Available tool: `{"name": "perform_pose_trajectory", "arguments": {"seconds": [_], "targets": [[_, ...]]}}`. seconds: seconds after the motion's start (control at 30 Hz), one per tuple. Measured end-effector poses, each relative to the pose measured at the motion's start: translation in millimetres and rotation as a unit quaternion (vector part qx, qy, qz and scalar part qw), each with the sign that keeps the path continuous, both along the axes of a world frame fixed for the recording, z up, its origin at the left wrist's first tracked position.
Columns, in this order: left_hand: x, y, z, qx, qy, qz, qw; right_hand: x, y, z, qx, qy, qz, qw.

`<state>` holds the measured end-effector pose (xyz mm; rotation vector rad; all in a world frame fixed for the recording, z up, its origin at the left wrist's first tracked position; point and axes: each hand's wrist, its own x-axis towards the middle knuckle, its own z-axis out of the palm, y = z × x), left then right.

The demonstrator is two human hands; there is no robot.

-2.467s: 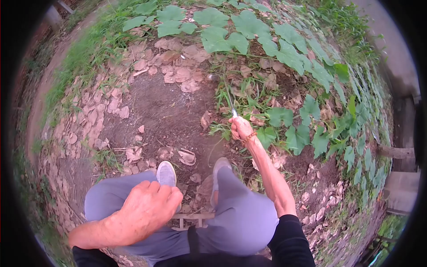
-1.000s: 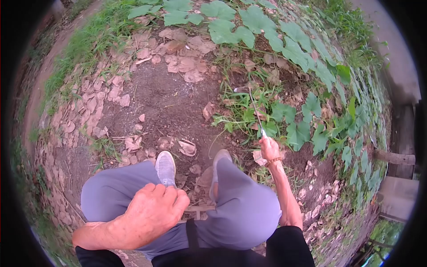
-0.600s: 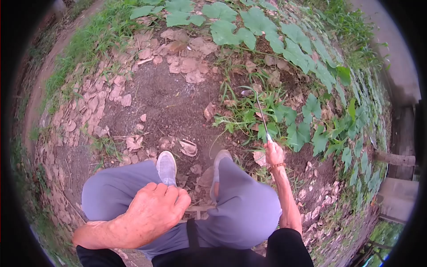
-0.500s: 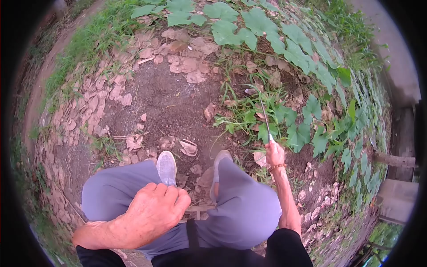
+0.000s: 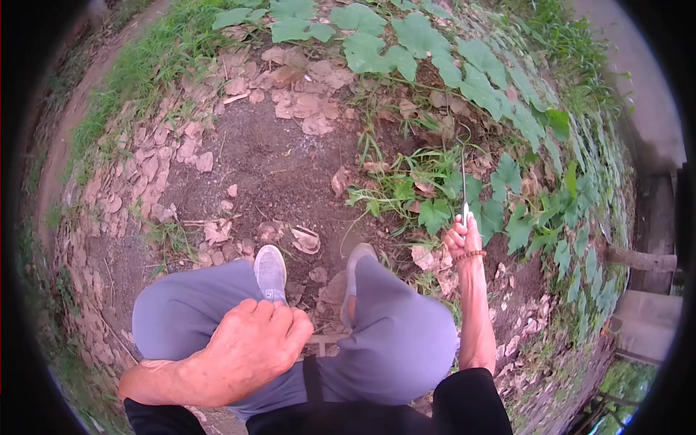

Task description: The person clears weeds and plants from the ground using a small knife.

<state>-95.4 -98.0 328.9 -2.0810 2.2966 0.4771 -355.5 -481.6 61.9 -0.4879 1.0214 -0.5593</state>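
My right hand [image 5: 465, 235] grips the pale handle of a sickle [image 5: 465, 205]. Its thin metal shaft points away from me, and the hooked tip is among grass and vine leaves. Beneath and beside the shaft lies a clump of green grass [image 5: 395, 190] mixed with broad vine leaves [image 5: 487, 217]. A beaded bracelet [image 5: 470, 254] circles my right wrist. My left hand [image 5: 250, 344] is over my lap by the left knee, palm down, its fingers curled closed. Nothing sticks out of it, though the palm side is hidden.
Large-leaved vines [image 5: 486, 76] spread across the far side and down the right. Dry leaves [image 5: 148, 170] cover the ground to the left, around bare soil [image 5: 268, 163]. My shoes [image 5: 271, 272] are planted in front of me. A concrete block [image 5: 647, 326] stands at the right edge.
My right hand has moved right and slightly away from me, swinging the sickle tip to the right through the plants. My left hand stays where it was.
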Motion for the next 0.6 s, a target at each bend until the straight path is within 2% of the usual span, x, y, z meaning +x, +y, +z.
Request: {"name": "perform_pose_trajectory", "arguments": {"seconds": [0.1,0.37,0.53,0.6], "targets": [[0,0,0,-0.002,0.005,0.005,1.0,4,-16,0,-0.02,0.005,0.018,1.0],[-1,-1,1,-0.004,0.015,0.001,1.0,7,-32,10,-0.063,0.095,-0.023,0.993],[-2,-3,4,-0.013,0.029,-0.008,0.999,14,-15,13,-0.152,0.163,0.029,0.974],[-3,-2,3,-0.009,0.029,-0.009,0.999,15,-9,-12,-0.187,0.169,0.089,0.964]]}}
